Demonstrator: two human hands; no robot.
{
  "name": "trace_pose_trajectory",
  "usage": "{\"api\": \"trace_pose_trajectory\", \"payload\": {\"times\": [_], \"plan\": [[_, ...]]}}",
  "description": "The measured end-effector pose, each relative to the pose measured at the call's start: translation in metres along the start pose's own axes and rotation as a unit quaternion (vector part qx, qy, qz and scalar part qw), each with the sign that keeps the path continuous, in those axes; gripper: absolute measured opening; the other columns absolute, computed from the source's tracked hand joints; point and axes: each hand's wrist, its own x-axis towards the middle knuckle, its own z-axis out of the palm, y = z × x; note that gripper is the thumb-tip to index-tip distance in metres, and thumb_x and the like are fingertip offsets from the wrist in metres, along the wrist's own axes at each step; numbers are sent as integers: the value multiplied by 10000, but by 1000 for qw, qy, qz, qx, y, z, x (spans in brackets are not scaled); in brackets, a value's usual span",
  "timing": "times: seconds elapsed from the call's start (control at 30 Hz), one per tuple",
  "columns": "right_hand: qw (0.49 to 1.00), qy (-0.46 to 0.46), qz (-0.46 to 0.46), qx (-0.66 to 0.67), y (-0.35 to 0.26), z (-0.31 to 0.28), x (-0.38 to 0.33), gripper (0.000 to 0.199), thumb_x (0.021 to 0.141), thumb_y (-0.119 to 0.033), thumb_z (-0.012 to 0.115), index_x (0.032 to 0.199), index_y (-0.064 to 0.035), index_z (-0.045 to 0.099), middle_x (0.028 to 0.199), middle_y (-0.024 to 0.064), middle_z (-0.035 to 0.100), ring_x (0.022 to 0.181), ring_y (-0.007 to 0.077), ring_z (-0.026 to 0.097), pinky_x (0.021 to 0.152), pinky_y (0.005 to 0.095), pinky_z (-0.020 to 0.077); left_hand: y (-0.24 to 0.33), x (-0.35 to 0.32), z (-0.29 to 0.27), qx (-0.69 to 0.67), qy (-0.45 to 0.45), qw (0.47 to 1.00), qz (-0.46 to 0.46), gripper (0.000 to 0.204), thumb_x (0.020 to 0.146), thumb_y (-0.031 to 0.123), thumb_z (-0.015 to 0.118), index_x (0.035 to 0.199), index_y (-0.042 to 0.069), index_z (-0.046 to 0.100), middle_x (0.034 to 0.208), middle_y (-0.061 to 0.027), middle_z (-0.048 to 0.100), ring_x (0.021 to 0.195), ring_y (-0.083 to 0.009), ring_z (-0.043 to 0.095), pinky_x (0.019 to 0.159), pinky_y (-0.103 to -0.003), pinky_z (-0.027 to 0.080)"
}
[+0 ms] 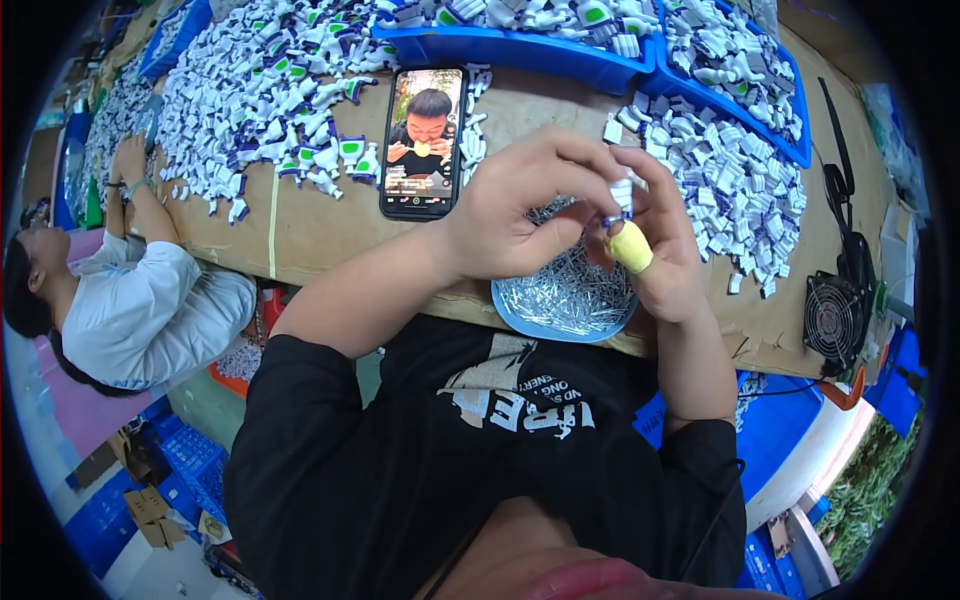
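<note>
Between my two hands is a small white-and-purple plastic part (622,194), held over a blue tray (508,316). The fingers of my left hand (525,205) pinch it from the left. On the other side, my right hand (668,235) grips it with bent fingers and a thumb wrapped in a yellow cover. Fine silvery metal pins (570,292) fill the tray below. Fingers partly hide the part, so I cannot tell if a pin is in it.
Loose white-and-purple parts (735,200) lie right of my hands; more parts (260,110) with green patches spread left. Blue bins (520,48) stand behind. A phone (422,145) playing video lies left, a small black fan (835,315) right. A co-worker (150,300) sits far left.
</note>
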Motion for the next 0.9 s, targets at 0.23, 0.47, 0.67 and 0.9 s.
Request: {"api": "trace_pose_trajectory", "payload": {"times": [0.23,0.47,0.67,0.9], "plan": [[945,70,-216,-237,14,-3,2,422,803,-7,624,1209,-18,506,1025,72,555,858,116,554,700,211,438,-9,-10,17,-252,68,957,-128,307,851,118,589,1114,17,467,1047,-103,495,913,-146,508,781,-281,437],[937,55,-162,-303,14,-5,-3,416,741,-17,704,1129,-28,556,915,38,565,782,82,541,630,203,437,-8,-4,6,-131,-24,972,-196,249,929,244,518,973,5,576,894,-52,561,794,-104,528,704,-241,423],[983,81,-131,-104,15,1,-9,501,685,-80,796,1089,-12,507,987,62,572,878,132,556,775,256,436,-2,-3,5,-191,-70,952,-227,270,963,261,462,934,14,567,820,-8,533,742,-75,485,665,-226,400],[953,-15,-227,-199,14,-14,-9,554,656,-106,822,1106,8,520,945,105,594,831,153,571,725,262,444,3,-1,8,-458,-125,796,-375,254,971,304,441,908,73,526,683,66,426,578,-12,346,515,-181,286]]}}
